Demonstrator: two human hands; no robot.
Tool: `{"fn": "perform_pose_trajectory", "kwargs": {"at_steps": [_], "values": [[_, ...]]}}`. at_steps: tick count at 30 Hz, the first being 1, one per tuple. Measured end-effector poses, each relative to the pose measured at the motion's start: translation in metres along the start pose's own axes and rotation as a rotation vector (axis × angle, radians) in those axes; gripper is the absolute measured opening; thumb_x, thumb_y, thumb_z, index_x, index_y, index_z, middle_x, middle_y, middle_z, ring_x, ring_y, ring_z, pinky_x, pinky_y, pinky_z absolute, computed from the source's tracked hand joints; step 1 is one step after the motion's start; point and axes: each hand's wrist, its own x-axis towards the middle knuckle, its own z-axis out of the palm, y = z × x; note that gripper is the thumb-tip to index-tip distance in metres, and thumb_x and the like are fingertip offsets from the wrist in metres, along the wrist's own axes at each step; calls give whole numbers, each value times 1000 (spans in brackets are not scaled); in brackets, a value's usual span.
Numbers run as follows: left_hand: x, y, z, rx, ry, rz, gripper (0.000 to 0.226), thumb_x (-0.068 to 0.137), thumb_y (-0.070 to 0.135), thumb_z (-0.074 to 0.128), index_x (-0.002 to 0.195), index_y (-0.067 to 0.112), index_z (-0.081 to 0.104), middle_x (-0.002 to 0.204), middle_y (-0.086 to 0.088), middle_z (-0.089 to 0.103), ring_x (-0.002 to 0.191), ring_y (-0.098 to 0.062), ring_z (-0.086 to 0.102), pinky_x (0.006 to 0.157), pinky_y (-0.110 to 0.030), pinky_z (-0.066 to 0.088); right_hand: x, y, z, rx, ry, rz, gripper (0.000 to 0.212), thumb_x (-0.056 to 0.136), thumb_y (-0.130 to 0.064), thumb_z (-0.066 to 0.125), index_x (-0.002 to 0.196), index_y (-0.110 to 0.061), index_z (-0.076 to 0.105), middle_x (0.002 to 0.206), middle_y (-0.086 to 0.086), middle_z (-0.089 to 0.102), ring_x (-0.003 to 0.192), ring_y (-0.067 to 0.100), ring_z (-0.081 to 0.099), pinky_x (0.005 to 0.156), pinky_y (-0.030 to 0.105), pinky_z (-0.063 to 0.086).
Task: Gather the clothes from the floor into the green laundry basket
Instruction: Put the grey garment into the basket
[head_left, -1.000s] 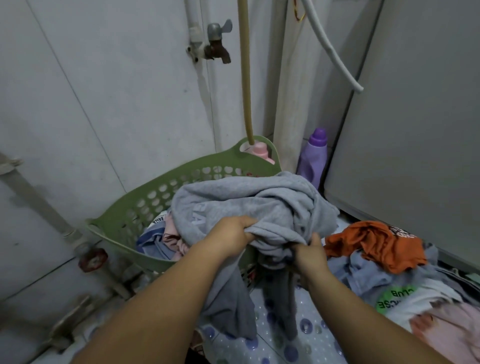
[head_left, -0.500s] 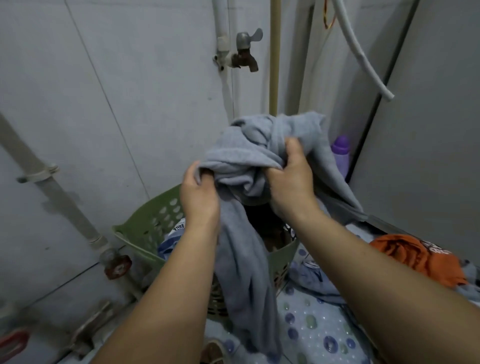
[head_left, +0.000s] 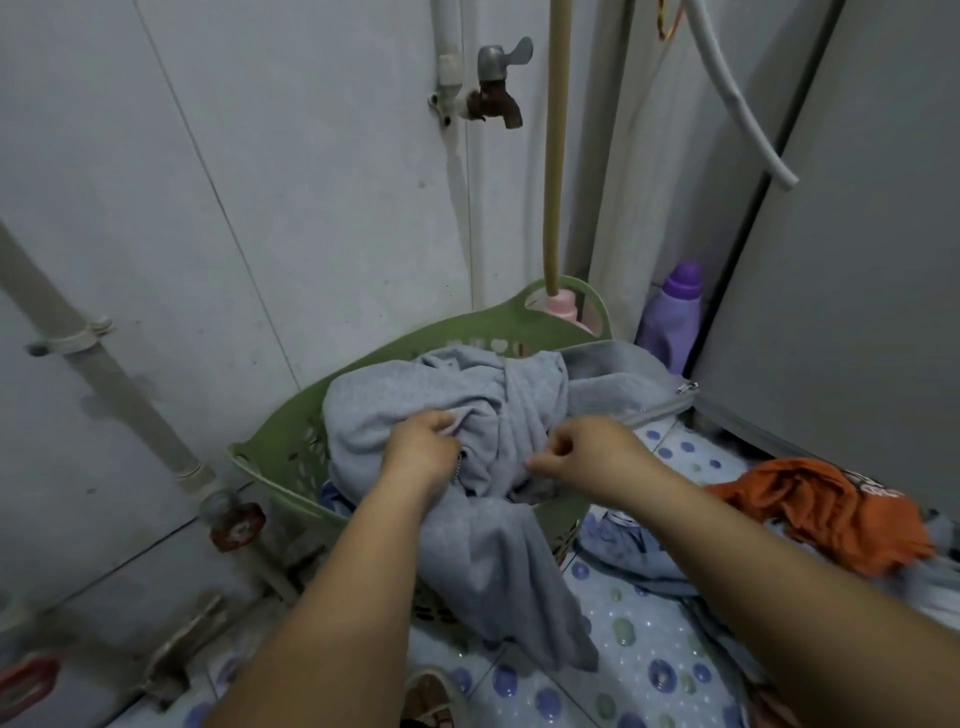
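The green laundry basket (head_left: 280, 460) stands against the wall on the floor. A large grey zip-up garment (head_left: 415, 395) lies heaped in it, one part hanging over the front rim and a zipper edge trailing out to the right. My left hand (head_left: 423, 452) grips a fold of this garment over the basket. My right hand (head_left: 587, 452) pinches the fabric beside it. An orange garment (head_left: 821, 504) and a blue-grey garment (head_left: 623, 551) lie on the floor to the right. Other clothes show under the grey one in the basket.
A tap (head_left: 493, 88) and a beige hose (head_left: 553, 156) hang above the basket. A pink bottle (head_left: 563, 306) and a purple bottle (head_left: 670, 322) stand behind it. A white appliance (head_left: 857, 260) fills the right. A red valve (head_left: 236, 525) sits low on the left pipe.
Both hands raised the grey garment up in front of the wall, then brought it down into the basket, where it now rests.
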Motion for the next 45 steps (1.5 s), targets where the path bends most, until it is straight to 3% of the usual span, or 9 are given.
{"fn": "perform_pose_trajectory", "kwargs": {"at_steps": [8,12,15,19,26,30,32,36,45], "values": [[2,1,7,-153,5,-41,40,96,3,43,134,14,51,129,-15,57,92,-21,52,70,-26,47,-39,10,49,-116,-192,116,53,64,-61,72,81,-15,52,83,3,58,85,22,58,65,30,45],[-5,0,6,-156,-10,-62,41,97,2,43,135,15,50,128,-16,56,85,-20,54,70,-28,48,-43,14,76,120,-218,148,53,75,-44,70,117,-15,57,113,9,65,103,30,64,87,38,54],[-8,-4,2,-45,-19,-34,52,92,-3,50,140,16,43,136,-16,51,107,-29,56,81,-31,47,-40,19,72,291,-174,167,28,83,-24,60,109,-13,62,98,16,70,89,37,69,80,46,58],[-5,-11,-3,101,107,5,57,88,-3,53,140,18,42,137,-15,51,119,-35,52,96,-36,46,-35,9,24,6,65,45,12,86,-24,51,93,-14,54,108,16,65,99,33,63,81,33,49],[-1,10,-7,-157,485,136,28,89,-7,45,101,9,65,114,-11,58,86,-21,51,71,-16,41,-20,-30,-24,0,574,-446,19,88,-11,49,107,-9,53,115,11,50,91,24,48,73,29,34],[-10,7,-16,47,625,179,33,84,-8,41,94,8,67,123,-15,50,94,-24,49,78,-18,35,4,-12,-6,-209,91,-288,27,88,-5,50,113,-11,58,121,13,55,104,31,55,77,30,40],[-12,7,-21,318,495,47,31,89,3,48,108,17,68,134,-15,44,119,-32,42,100,-30,38,11,6,-2,-338,-57,-142,34,87,-6,51,113,-22,65,121,10,61,107,30,58,85,33,49],[-15,14,-15,638,268,-65,35,91,29,53,125,35,55,149,-10,28,138,-34,22,115,-48,20,20,35,-15,-189,312,-87,41,81,-6,49,112,-27,65,125,7,59,112,30,55,92,38,48],[-7,9,39,1114,-437,182,53,97,15,38,136,51,36,161,6,-6,148,-33,-6,109,-73,1,47,85,-19,-369,325,104,43,87,-9,50,127,-21,41,123,16,43,111,37,46,74,39,39]]}}
